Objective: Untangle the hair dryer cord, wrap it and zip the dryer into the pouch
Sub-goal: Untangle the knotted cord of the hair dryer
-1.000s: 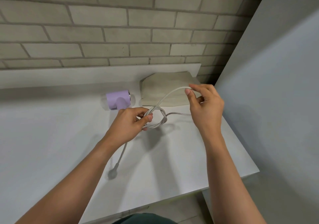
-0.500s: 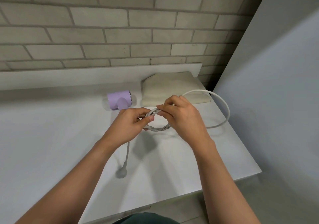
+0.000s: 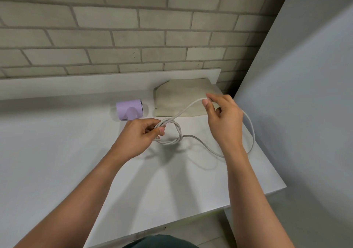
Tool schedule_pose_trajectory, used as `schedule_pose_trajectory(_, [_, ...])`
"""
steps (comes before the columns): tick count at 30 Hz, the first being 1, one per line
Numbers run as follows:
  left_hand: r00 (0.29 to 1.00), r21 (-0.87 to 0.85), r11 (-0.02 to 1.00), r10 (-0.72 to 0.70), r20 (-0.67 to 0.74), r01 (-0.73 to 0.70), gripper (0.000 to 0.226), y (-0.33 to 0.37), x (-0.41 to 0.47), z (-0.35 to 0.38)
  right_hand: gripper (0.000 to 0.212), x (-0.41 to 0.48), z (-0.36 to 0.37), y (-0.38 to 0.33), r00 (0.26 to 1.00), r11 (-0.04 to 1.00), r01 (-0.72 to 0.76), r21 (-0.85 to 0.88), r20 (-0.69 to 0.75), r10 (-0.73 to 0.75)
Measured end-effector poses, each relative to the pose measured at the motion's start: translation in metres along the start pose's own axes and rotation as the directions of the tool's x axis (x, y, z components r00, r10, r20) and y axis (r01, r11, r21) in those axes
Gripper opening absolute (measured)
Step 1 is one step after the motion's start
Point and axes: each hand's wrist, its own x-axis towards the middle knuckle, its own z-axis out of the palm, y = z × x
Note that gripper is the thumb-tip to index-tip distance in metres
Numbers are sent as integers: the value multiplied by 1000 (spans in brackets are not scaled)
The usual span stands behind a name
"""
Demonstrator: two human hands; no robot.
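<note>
1. Cord (image 3: 172, 117) is white and twisted into a loop above the tabletop (image 3: 57, 152), near its back right corner.
2. Left hand (image 3: 139, 135) grips the loop.
3. Right hand (image 3: 222, 118) pinches one strand.
4. Lilac hair dryer (image 3: 129, 109) lies beside the beige pouch (image 3: 181, 98).

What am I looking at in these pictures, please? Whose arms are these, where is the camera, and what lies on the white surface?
No machine here: a person works with two bare hands. The camera sits on the person's head and looks forward and down, so the arms enter from below. The left hand grips a twisted loop of the white cord; the right hand pinches the same cord farther along. On the white table, near the brick wall, lie a lilac hair dryer and a beige pouch.
</note>
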Motion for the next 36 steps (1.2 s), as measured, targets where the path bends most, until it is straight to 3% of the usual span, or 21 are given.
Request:
schedule_pose_trajectory(2, [1000,-10,1000,-10,7,10,13,0,-1,0,35,-6,4,-1,994,990,105,-91,3,-105])
schedule_pose_trajectory(4, [1000,-27,999,-19,15,20,13,0,-2,0,45,-13,8,-4,950,946,309,-95,78,-302])
schedule_pose_trajectory(6, [1000,-40,999,-23,14,24,13,0,-1,0,42,-20,16,-11,864,867,485,-119,219,-453])
schedule_pose_trajectory(8, [1000,-53,998,-23,13,24,12,2,-1,-1,32,-26,25,-15,813,813,557,-167,311,-493])
schedule_pose_trajectory(11, [999,-81,996,-32,37,35,12,5,-3,-4,19,-27,34,-15,828,819,543,-183,281,-486])
schedule_pose_trajectory(15, [996,-43,999,-10,86,14,15,1,-5,-10,29,-23,30,-14,845,849,514,-122,242,-477])
schedule_pose_trajectory(18, [997,2,1000,15,77,-15,13,-3,-5,-14,16,-19,21,-17,900,907,421,11,119,-419])
schedule_pose_trajectory(21, [998,68,997,34,44,-37,12,-6,-7,-15,7,-11,7,-23,967,947,254,195,-26,-254])
schedule_pose_trajectory(24, [1000,-37,999,2,27,-1,13,-10,-9,-11,9,-7,-2,-25,989,949,147,278,-37,-143])
schedule_pose_trajectory(30, [998,-182,982,-52,41,59,18,-10,-10,-5,10,-16,5,-26,984,956,170,241,12,-178])
schedule_pose_trajectory(36, [989,-374,919,-147,-27,126,17,-11,-12,-10,13,-21,-5,-20,997,932,-14,361,-72,43])
